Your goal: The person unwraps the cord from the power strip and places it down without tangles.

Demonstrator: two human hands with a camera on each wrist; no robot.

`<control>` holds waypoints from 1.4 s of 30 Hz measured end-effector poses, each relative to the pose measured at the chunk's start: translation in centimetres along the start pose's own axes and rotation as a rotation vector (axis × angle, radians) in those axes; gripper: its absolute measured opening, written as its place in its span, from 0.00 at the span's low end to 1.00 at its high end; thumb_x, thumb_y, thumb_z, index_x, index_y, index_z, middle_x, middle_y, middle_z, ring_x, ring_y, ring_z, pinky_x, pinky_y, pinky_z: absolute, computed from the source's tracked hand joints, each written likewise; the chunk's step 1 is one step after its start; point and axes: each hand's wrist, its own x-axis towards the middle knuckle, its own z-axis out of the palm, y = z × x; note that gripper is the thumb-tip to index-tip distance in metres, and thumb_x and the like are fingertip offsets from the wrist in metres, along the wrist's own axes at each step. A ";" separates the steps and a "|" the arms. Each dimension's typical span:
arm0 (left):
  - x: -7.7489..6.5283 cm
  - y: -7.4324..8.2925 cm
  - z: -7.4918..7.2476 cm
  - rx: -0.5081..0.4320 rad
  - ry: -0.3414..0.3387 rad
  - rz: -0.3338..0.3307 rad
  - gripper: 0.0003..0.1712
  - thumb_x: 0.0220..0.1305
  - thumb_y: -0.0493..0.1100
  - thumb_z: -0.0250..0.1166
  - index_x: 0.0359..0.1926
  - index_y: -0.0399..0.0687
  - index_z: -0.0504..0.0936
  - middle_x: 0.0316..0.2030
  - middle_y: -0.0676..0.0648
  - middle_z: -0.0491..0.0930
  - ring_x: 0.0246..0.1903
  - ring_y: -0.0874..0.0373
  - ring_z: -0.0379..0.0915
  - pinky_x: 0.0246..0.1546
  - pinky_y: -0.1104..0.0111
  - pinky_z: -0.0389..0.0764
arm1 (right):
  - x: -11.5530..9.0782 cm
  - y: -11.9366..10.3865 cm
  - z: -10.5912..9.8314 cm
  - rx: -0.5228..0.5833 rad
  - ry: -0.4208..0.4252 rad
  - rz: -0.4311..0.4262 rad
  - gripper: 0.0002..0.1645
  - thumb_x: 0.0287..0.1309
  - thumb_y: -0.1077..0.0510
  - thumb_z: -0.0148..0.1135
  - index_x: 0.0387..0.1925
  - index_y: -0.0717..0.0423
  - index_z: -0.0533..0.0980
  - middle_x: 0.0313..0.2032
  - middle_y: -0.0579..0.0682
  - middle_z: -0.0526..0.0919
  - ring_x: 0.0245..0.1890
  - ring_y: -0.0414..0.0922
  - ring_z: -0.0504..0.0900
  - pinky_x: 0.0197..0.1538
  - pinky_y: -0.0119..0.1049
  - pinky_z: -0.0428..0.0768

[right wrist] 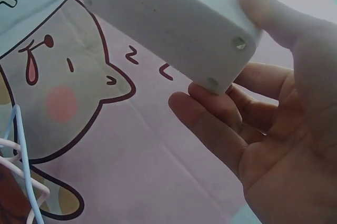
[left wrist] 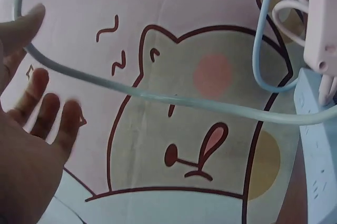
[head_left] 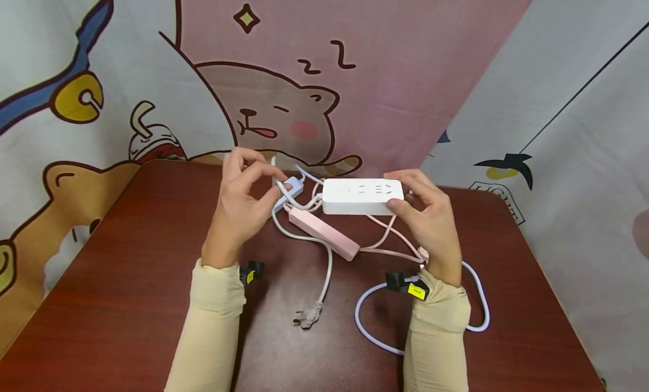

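Note:
A white power strip is held up above the table by my right hand, thumb on the near side and fingers behind its right end. In the right wrist view the underside of the white power strip shows between thumb and fingers. My left hand pinches the strip's white cord between thumb and index finger, left of the strip. The left wrist view has the cord running from the left hand toward the right; the other fingers are spread. The cord's grey-white plug lies on the table.
Below the raised strip lies a pink power strip, its pink cord trailing right. A blue power strip sits behind it, partly hidden. A lavender cord loops under the right forearm on the brown table. A cartoon-printed curtain hangs behind.

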 end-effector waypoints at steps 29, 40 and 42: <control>-0.5 -2.1 -2.5 0.208 -0.020 -0.354 0.06 0.63 0.38 0.73 0.42 0.47 0.87 0.36 0.47 0.90 0.34 0.56 0.83 0.33 0.81 0.70 | 0.0 1.2 -1.6 -0.049 0.292 0.021 0.23 0.59 0.69 0.69 0.56 0.70 0.80 0.48 0.50 0.79 0.40 0.37 0.84 0.43 0.22 0.82; -0.9 -3.5 -2.6 0.180 -0.190 -0.496 0.17 0.73 0.51 0.63 0.55 0.48 0.83 0.51 0.44 0.86 0.50 0.50 0.81 0.50 0.57 0.78 | -0.3 2.9 -2.8 -0.256 0.307 0.163 0.21 0.61 0.67 0.69 0.56 0.65 0.81 0.45 0.39 0.76 0.40 0.35 0.81 0.42 0.17 0.79; -0.9 -3.4 -2.1 0.082 -0.355 -0.519 0.22 0.74 0.58 0.60 0.59 0.52 0.81 0.56 0.46 0.83 0.56 0.50 0.78 0.57 0.53 0.76 | -0.3 3.2 -2.8 -0.287 0.298 0.177 0.20 0.61 0.65 0.70 0.56 0.63 0.82 0.44 0.38 0.76 0.41 0.35 0.80 0.41 0.17 0.79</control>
